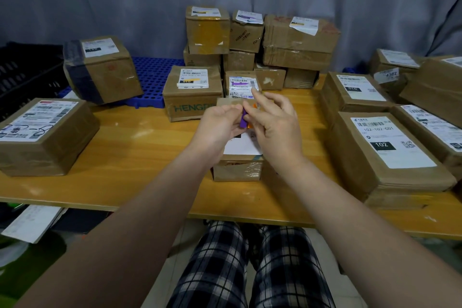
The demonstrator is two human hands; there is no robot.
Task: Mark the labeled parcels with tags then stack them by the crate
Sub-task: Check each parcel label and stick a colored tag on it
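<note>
A small cardboard parcel (237, 170) with a white label stands at the table's front middle, partly hidden under both hands. My left hand (220, 125) pinches a small purple tag strip (243, 120) above it. My right hand (275, 120) meets the same strip with thumb and forefinger, the other fingers spread; a bit of orange shows behind it. Beyond the hands stand a "HENGR" parcel (192, 92) and a small parcel with a purple-marked label (241, 84). A black crate (27, 75) sits at the far left.
A stack of several parcels (260, 42) rises at the back middle. Labelled parcels lie at left (42, 135) and right (385, 155), more at the far right. A tilted box (102, 67) leans on a blue perforated pallet (157, 77). The wooden table edge (150, 207) runs in front.
</note>
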